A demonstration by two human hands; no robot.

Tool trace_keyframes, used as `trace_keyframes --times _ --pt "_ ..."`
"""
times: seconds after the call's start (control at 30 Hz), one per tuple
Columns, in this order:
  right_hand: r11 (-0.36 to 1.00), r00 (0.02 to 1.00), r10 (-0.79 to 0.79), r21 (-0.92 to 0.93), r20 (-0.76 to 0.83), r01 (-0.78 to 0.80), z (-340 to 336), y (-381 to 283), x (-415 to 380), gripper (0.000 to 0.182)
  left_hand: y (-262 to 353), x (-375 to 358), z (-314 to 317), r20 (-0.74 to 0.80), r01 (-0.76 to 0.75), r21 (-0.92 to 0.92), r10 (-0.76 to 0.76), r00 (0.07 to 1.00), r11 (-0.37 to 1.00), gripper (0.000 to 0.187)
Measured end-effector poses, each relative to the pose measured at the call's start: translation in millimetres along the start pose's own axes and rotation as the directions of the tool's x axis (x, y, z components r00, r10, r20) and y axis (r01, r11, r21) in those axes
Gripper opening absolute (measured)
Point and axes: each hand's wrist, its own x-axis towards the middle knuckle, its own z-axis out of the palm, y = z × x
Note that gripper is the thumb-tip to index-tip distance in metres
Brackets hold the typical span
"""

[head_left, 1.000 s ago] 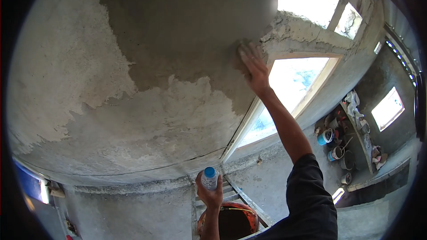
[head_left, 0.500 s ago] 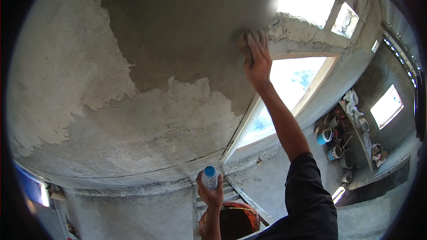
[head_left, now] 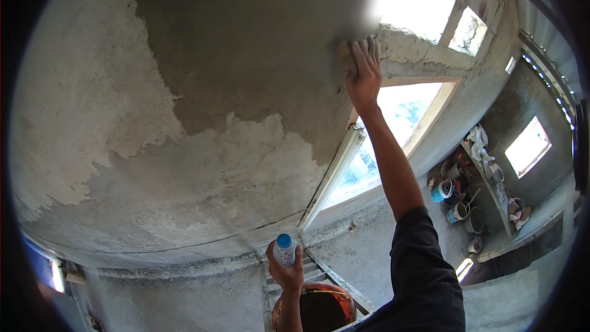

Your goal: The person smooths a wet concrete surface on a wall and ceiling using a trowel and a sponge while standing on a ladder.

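My right hand [head_left: 364,74] is raised against the wall, pressing a brownish sponge-like block [head_left: 346,55] on the dark, damp plaster [head_left: 246,43] just left of the window openings. Lower down, my left hand [head_left: 286,270] is wrapped round a clear plastic bottle [head_left: 284,251] with a blue cap, held upright away from the wall. Paler, rough-edged plaster [head_left: 233,166] lies below and left of the dark patch.
Beneath my left hand, an orange-rimmed bucket [head_left: 349,304] stands by a ladder [head_left: 344,283]. A framed window opening [head_left: 405,110] is beside my right arm. Buckets [head_left: 458,211] and a cluttered shelf [head_left: 491,178] are at the right.
My right hand and the block have moved slightly right along the wall. The view has shifted a little, and my left hand still holds the bottle.
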Motion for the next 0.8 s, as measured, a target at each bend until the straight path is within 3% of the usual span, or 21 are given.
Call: trace_keyframes --times 0.1,0.23,0.3,0.37,0.43,0.57,0.67,0.73,0.8 --pt "0.998 1.000 -0.014 -0.054 0.000 0.014 8.9 8.9 5.1 0.065 -3.2 1.2 2.9 -0.004 -0.003 -0.008 0.003 1.000 1.000 0.063" --pt "0.987 0.990 0.010 -0.162 0.143 0.013 14.4 4.6 -55.3 0.067 -1.7 0.9 2.6 -0.004 0.025 -0.028 -0.026 1.000 0.999 0.063" --pt "0.987 0.985 0.083 -0.148 0.149 -0.060 12.1 -0.8 -69.4 0.066 4.0 2.5 2.1 -0.003 0.030 -0.032 -0.030 1.000 0.999 0.063" --pt "0.988 0.988 0.083 -0.138 0.128 -0.065 4.7 -6.4 -39.2 0.066 2.7 0.5 1.5 0.011 0.039 -0.023 -0.038 0.999 0.999 0.063" --pt "0.999 0.998 0.041 -0.034 -0.047 -0.042 2.9 -9.3 -2.1 0.065 -4.8 -0.9 4.0 0.003 0.009 -0.002 -0.009 1.000 1.000 0.063" --pt "0.994 1.000 -0.009 -0.107 -0.024 0.007 13.2 5.0 8.2 0.064 -1.7 0.8 4.0 0.016 0.048 -0.040 -0.047 0.999 0.998 0.063" --pt "0.990 0.996 0.050 -0.138 0.076 -0.039 16.0 2.2 -53.1 0.064 -2.9 1.6 3.5 0.000 0.026 -0.024 -0.026 1.000 0.999 0.062" --pt "0.980 0.969 0.096 -0.194 0.226 -0.052 12.5 -3.9 -90.3 0.068 -1.6 2.1 3.1 -0.005 0.005 -0.024 -0.005 1.000 1.000 0.062" --pt "0.984 0.972 0.104 -0.166 0.211 -0.069 13.8 -2.0 -90.2 0.069 -2.7 2.3 4.8 -0.008 0.008 -0.021 -0.008 1.000 1.000 0.062"
